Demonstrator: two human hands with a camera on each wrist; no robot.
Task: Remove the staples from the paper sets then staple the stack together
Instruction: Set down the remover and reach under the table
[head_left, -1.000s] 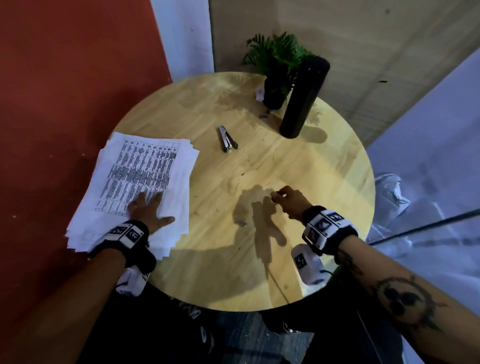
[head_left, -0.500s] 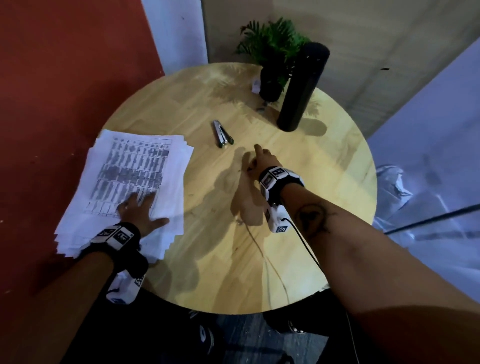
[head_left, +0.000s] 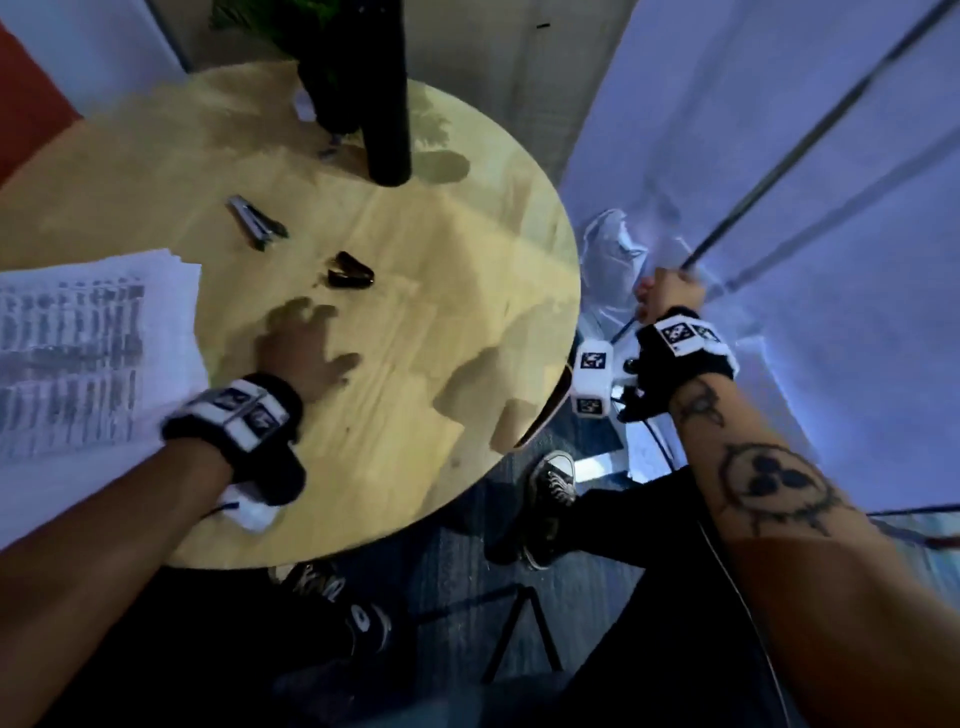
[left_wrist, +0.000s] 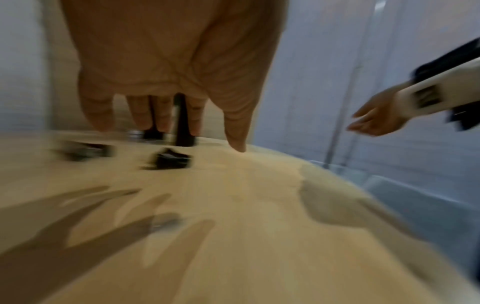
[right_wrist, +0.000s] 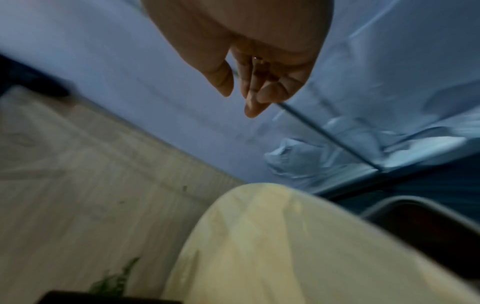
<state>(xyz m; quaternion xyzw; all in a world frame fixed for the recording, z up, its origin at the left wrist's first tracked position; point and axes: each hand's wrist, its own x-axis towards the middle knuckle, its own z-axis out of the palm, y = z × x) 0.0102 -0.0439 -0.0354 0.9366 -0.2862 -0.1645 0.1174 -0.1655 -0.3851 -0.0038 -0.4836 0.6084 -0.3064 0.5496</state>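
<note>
A stack of printed paper (head_left: 78, 353) lies at the left of the round wooden table (head_left: 441, 364). A metal stapler (head_left: 257, 221) (left_wrist: 83, 150) lies further back, and a black staple remover (head_left: 350, 270) (left_wrist: 171, 159) sits to its right. My left hand (head_left: 311, 338) (left_wrist: 161, 117) hovers over the table just short of the staple remover, fingers spread and holding nothing. My right hand (head_left: 667, 293) (right_wrist: 244, 90) (left_wrist: 371, 121) is out past the table's right edge, fingers loosely extended. The views are motion-blurred.
A tall black bottle (head_left: 384, 104) and a potted plant (head_left: 311, 31) stand at the back of the table. A crumpled clear plastic bag (head_left: 618, 254) lies on the floor below my right hand, beside a glass wall. Shoes (head_left: 550, 488) show under the table's edge.
My left hand has come off the paper stack and moved right over the table. My right hand has swung from the table's middle out past its right edge. The staple remover now shows on the table.
</note>
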